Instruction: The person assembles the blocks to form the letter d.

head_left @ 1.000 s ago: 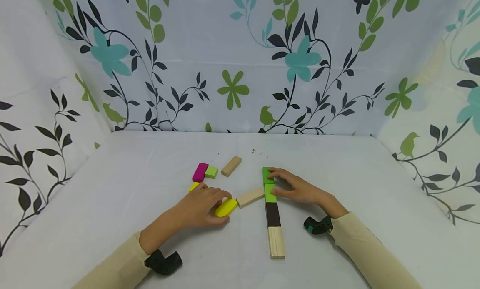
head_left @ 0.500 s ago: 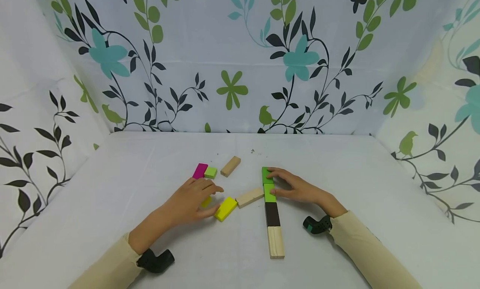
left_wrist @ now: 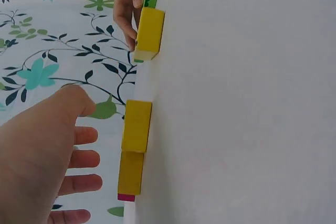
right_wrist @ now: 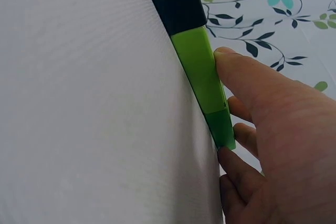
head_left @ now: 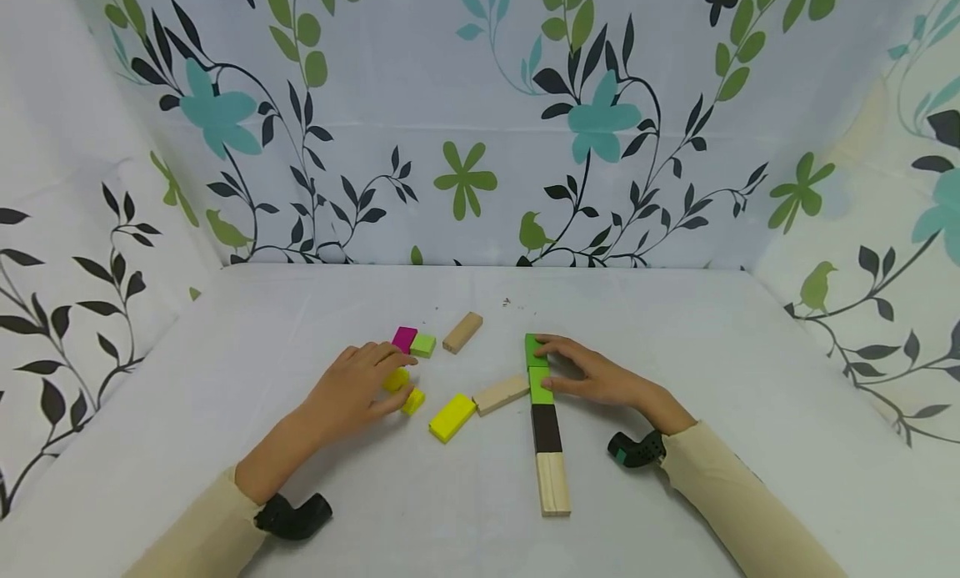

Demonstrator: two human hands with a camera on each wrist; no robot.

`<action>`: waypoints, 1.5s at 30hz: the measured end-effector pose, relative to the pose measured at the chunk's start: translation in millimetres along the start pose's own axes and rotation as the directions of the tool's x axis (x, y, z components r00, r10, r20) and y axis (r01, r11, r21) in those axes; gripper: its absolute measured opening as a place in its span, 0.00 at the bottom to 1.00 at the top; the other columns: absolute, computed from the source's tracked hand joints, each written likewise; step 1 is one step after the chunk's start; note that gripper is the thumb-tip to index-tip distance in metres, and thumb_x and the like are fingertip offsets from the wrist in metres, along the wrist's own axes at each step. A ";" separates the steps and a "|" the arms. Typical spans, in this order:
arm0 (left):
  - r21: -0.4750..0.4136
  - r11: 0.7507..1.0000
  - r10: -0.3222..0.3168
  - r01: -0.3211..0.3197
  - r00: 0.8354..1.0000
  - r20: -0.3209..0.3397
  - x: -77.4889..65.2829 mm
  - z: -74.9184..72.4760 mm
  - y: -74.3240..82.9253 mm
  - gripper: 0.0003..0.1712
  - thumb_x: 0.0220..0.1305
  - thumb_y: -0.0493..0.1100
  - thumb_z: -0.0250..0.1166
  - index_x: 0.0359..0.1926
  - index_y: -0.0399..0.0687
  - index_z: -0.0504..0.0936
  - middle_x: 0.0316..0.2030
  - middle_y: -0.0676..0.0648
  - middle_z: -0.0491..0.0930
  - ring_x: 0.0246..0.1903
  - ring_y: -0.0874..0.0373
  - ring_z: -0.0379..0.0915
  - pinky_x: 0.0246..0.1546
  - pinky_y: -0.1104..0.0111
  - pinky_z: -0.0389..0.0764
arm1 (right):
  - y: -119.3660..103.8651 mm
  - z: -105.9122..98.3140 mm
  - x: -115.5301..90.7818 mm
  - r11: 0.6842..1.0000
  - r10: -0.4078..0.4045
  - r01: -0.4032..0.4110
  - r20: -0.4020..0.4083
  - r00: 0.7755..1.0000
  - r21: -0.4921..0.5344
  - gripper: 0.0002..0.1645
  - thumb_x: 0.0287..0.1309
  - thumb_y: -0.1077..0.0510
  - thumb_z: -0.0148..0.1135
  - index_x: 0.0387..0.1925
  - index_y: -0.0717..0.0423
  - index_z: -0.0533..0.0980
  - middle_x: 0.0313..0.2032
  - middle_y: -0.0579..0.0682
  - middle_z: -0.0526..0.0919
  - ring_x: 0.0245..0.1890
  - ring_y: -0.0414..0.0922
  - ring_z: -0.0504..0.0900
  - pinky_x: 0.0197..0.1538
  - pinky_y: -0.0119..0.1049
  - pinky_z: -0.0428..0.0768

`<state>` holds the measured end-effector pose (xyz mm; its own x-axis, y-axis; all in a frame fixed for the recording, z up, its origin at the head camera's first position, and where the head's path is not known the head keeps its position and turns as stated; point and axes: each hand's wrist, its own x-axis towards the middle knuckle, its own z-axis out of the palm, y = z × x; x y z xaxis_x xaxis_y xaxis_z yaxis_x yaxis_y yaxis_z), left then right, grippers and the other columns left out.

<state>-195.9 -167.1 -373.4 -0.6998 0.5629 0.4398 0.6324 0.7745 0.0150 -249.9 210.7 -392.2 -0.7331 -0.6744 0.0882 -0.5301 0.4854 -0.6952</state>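
Observation:
My left hand (head_left: 341, 399), fingers spread, hovers at two yellow blocks (head_left: 413, 401), which it partly covers in the head view. In the left wrist view a gap separates the fingertips from these yellow blocks (left_wrist: 137, 126). A straight row runs toward me on the right: a dark green block (head_left: 536, 361), a light green block (head_left: 540, 392), a dark brown block (head_left: 545, 429) and a plain wooden block (head_left: 553, 485). With loosely bent fingers my right hand (head_left: 603, 379) touches the row's far end; its thumb rests against the light green block's side (right_wrist: 202, 72).
Left of the row, another yellow block (head_left: 453, 418) meets a slanted wooden block (head_left: 501, 394) end to end. Farther back lie a magenta block (head_left: 404, 338), a small lime block (head_left: 423, 345) and a wooden block (head_left: 462, 333). Patterned cloth (head_left: 465, 178) hangs behind the white table.
My left hand has let go of the yellow block beside the slanted wooden one and moved left to the other yellow blocks. The right hand and the row stay still.

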 end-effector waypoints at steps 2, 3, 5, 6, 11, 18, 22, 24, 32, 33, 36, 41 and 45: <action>-0.001 1.000 -0.012 0.012 1.000 -0.022 1.6 2.2 -7.9 0.18 0.60 0.47 0.67 0.49 0.43 0.82 0.46 0.44 0.80 0.47 0.48 0.75 0.48 0.53 0.75 | -0.2 0.2 -0.2 1.000 0.002 -0.002 -0.001 1.000 0.003 0.29 0.64 0.52 0.62 0.64 0.54 0.68 0.73 0.54 0.57 0.74 0.56 0.51 0.71 0.58 0.52; 0.002 1.000 -0.021 0.021 1.000 -0.021 2.3 3.3 -11.7 0.18 0.60 0.46 0.67 0.49 0.42 0.82 0.47 0.43 0.80 0.48 0.47 0.75 0.49 0.52 0.75 | -0.4 0.4 -0.3 1.000 0.003 -0.003 -0.002 1.000 0.005 0.29 0.64 0.52 0.62 0.64 0.54 0.68 0.73 0.55 0.57 0.74 0.56 0.51 0.72 0.58 0.52; 0.000 0.999 -0.046 0.046 0.999 0.008 3.0 5.2 -18.1 0.18 0.62 0.45 0.65 0.51 0.41 0.81 0.50 0.41 0.79 0.51 0.46 0.75 0.51 0.51 0.74 | -0.5 1.1 -0.5 1.000 0.002 -0.002 -0.001 1.000 0.013 0.29 0.64 0.52 0.62 0.64 0.54 0.67 0.73 0.55 0.57 0.74 0.56 0.51 0.72 0.58 0.52; -0.002 0.998 -0.058 0.058 0.998 0.032 3.0 6.1 -20.7 0.19 0.64 0.44 0.64 0.53 0.41 0.80 0.52 0.40 0.79 0.53 0.45 0.74 0.51 0.50 0.73 | -0.4 1.5 -0.5 1.000 0.001 -0.001 -0.001 1.000 0.014 0.29 0.64 0.52 0.62 0.64 0.54 0.67 0.73 0.55 0.57 0.74 0.56 0.51 0.72 0.58 0.52; -0.027 0.992 -0.117 0.123 0.981 0.157 0.4 8.6 -29.0 0.21 0.71 0.42 0.55 0.62 0.44 0.75 0.60 0.41 0.76 0.60 0.46 0.70 0.54 0.48 0.70 | 0.8 3.1 -0.4 1.000 -0.004 0.004 -0.004 1.000 0.006 0.28 0.65 0.52 0.62 0.63 0.53 0.68 0.73 0.55 0.57 0.74 0.56 0.52 0.71 0.58 0.52; -0.029 0.982 -0.179 0.188 0.964 0.195 -4.9 4.3 -35.2 0.21 0.68 0.36 0.57 0.62 0.41 0.74 0.61 0.39 0.74 0.60 0.42 0.69 0.57 0.47 0.71 | 1.5 2.6 0.5 1.000 -0.001 0.001 -0.010 1.000 0.000 0.28 0.65 0.52 0.62 0.64 0.52 0.68 0.73 0.53 0.57 0.74 0.56 0.52 0.71 0.58 0.52; -0.053 0.977 -0.193 0.205 0.965 0.181 -9.3 0.4 -37.5 0.18 0.64 0.33 0.57 0.56 0.38 0.76 0.57 0.37 0.75 0.52 0.41 0.75 0.55 0.49 0.75 | 2.2 3.3 0.7 1.000 0.003 -0.003 -0.008 1.000 0.001 0.28 0.65 0.52 0.62 0.63 0.52 0.68 0.73 0.53 0.57 0.74 0.56 0.52 0.71 0.58 0.52; -0.067 0.977 -0.188 0.202 0.967 0.173 -12.4 -1.6 -37.9 0.18 0.62 0.32 0.58 0.53 0.37 0.76 0.55 0.37 0.75 0.48 0.42 0.77 0.53 0.50 0.77 | 2.1 3.6 0.6 1.000 0.003 -0.003 -0.009 1.000 0.002 0.28 0.65 0.52 0.62 0.63 0.52 0.68 0.73 0.54 0.57 0.74 0.56 0.52 0.71 0.58 0.52; -0.068 0.982 -0.162 0.175 0.973 0.167 -32.1 -10.6 -34.6 0.17 0.58 0.34 0.64 0.49 0.37 0.77 0.50 0.37 0.75 0.44 0.44 0.77 0.47 0.54 0.81 | 2.0 3.3 -0.5 1.000 0.001 -0.001 -0.007 1.000 -0.001 0.29 0.64 0.51 0.62 0.64 0.52 0.68 0.73 0.53 0.57 0.74 0.56 0.52 0.71 0.58 0.52; -0.059 0.984 -0.158 0.170 0.974 0.164 -34.5 -12.1 -33.8 0.17 0.58 0.34 0.65 0.49 0.38 0.77 0.49 0.38 0.76 0.42 0.45 0.77 0.46 0.54 0.81 | 2.1 3.0 -0.7 1.000 0.002 -0.002 -0.006 1.000 -0.004 0.29 0.64 0.50 0.62 0.64 0.51 0.68 0.73 0.53 0.57 0.74 0.56 0.52 0.71 0.58 0.52; -0.032 0.989 -0.138 0.144 0.980 0.147 -40.2 -17.6 -30.4 0.16 0.57 0.37 0.68 0.46 0.40 0.79 0.45 0.41 0.77 0.39 0.48 0.77 0.45 0.54 0.82 | 2.1 1.3 -1.5 1.000 0.003 -0.003 -0.010 1.000 -0.011 0.29 0.64 0.49 0.62 0.64 0.51 0.68 0.73 0.53 0.58 0.74 0.56 0.52 0.71 0.58 0.53; 0.019 0.997 -0.078 0.076 0.993 0.094 -48.0 -25.9 -21.4 0.16 0.52 0.43 0.73 0.41 0.45 0.81 0.38 0.45 0.79 0.35 0.51 0.76 0.40 0.55 0.83 | 1.5 -1.2 -1.7 1.000 0.008 -0.008 -0.014 1.000 -0.005 0.29 0.64 0.50 0.62 0.64 0.52 0.67 0.73 0.53 0.57 0.74 0.56 0.51 0.71 0.58 0.52; 0.025 1.000 0.003 -0.004 0.998 0.065 -54.7 -27.9 -12.7 0.17 0.50 0.43 0.75 0.41 0.45 0.83 0.38 0.45 0.81 0.38 0.51 0.76 0.40 0.56 0.83 | 1.4 -0.1 -0.7 1.000 0.010 -0.010 -0.003 1.000 0.005 0.29 0.64 0.51 0.62 0.64 0.52 0.67 0.73 0.53 0.57 0.74 0.56 0.51 0.72 0.58 0.52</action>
<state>-156.4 -215.7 -372.6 -0.7182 0.5828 0.3801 0.6272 0.7788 -0.0091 -250.2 212.0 -393.1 -0.7397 -0.6677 0.0839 -0.5208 0.4890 -0.6997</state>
